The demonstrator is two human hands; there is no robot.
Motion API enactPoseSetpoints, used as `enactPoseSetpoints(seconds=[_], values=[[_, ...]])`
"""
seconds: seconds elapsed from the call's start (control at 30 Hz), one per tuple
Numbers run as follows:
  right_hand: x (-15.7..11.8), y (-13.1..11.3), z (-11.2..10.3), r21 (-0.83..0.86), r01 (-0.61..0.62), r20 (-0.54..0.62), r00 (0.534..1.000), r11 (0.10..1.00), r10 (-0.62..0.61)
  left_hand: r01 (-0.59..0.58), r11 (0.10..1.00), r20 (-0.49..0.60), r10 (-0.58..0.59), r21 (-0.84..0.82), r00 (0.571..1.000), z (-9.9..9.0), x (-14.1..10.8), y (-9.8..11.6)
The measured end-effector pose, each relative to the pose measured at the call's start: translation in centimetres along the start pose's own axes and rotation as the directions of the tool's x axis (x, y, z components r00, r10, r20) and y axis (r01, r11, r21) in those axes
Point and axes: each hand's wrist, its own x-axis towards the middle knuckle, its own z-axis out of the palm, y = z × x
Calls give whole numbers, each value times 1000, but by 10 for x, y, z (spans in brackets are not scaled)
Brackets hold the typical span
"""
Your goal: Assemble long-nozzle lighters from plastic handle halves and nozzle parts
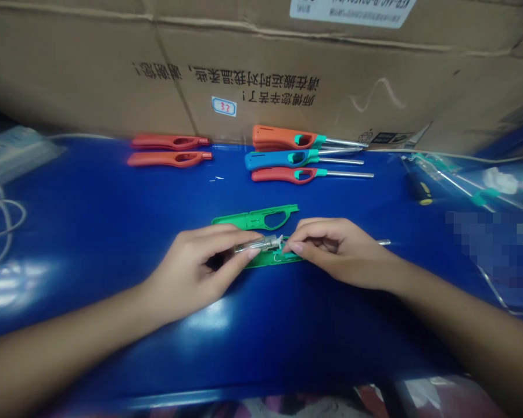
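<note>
The left hand [200,261] has a narrow grip, thumb and fingers closed on a clear, hard-looking plastic cylinder [261,244] with a small white fitting [279,241] at its end. The cylinder is just above a green plastic half-shell [261,260] lying on the glossy blue bench [218,360]. The right hand [340,252] has its grip narrow too, fingertips drawn together over the shell (what sits between them cannot be told). A matching green half-shell with an oval opening [244,220] lies just beyond, and the tip of a silver metal tube [384,242] shows beside the right hand.

The cylinder should be light, stiff and rather slippery, being smooth and rounded; it is best taken by its long sides, with thumb and forefinger opposed. The white fitting looks the fragile part and is better left unsqueezed. The shell should be light too, its thin walls flexing a little if pinched hard; its solid handle end or outer edge would bear a hold better than the slender rim round the opening.
</note>
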Motion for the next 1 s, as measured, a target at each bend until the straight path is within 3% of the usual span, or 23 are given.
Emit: enactPoseSetpoints(seconds=[1.0], values=[[1, -2, 0, 39, -47, 12, 999, 998, 46, -55, 998, 31, 56, -22, 998, 0, -1, -2]])
